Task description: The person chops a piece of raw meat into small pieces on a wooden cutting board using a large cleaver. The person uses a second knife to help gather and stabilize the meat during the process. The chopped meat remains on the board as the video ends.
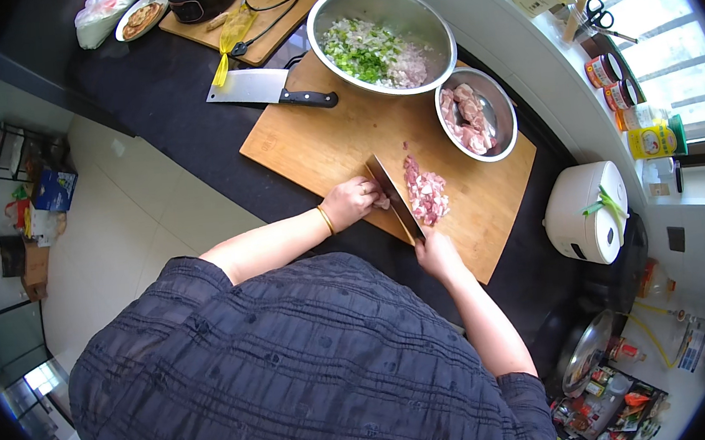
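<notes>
On a wooden cutting board (pixel 486 208) my right hand (pixel 439 256) is closed round the handle of a cleaver (pixel 394 197), its blade standing on edge. Left of the blade, my left hand (pixel 349 203) has its fingers curled over a piece of raw meat (pixel 381 202), mostly hidden beneath them. Diced pink meat (pixel 427 192) lies in a pile just right of the blade. Behind it, a small steel bowl (pixel 503 141) holds larger raw pieces. A big steel bowl (pixel 436 24) contains chopped green and white bits and minced meat.
A second cleaver (pixel 247 87) with a black handle lies at the board's far left corner. The white rice cooker (pixel 580 215), with a green onion piece (pixel 611 204) on its lid, stands at right. Farther back are a smaller board (pixel 276 21) and a plate of flatbread (pixel 142 19).
</notes>
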A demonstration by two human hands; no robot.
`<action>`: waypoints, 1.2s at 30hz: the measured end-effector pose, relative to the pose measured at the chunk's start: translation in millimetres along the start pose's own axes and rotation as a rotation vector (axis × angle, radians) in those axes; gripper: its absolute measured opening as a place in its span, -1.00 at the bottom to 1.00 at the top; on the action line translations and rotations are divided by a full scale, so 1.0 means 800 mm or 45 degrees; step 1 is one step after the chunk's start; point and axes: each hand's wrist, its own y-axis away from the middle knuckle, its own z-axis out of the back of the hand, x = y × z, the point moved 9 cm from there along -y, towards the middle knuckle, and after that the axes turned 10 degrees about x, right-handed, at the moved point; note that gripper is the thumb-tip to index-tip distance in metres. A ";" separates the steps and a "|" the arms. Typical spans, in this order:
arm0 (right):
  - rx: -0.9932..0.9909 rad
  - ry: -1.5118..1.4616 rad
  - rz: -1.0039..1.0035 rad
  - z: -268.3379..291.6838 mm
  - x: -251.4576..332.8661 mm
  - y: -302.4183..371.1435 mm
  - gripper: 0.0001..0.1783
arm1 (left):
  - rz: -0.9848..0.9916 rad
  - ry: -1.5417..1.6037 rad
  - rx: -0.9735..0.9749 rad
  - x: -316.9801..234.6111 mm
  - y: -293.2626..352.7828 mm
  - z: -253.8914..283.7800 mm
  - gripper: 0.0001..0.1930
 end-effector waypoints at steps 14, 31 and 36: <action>-0.208 -0.082 0.105 0.046 0.033 0.014 -0.76 | -0.100 0.043 -0.077 -0.025 -0.002 0.043 -0.79; -0.061 0.045 0.043 0.015 0.028 0.017 -0.82 | -0.033 0.098 -0.061 -0.009 0.000 0.012 -0.82; -0.006 0.043 0.022 0.013 0.030 0.004 -0.81 | -0.005 0.141 -0.012 -0.005 0.001 0.009 -0.82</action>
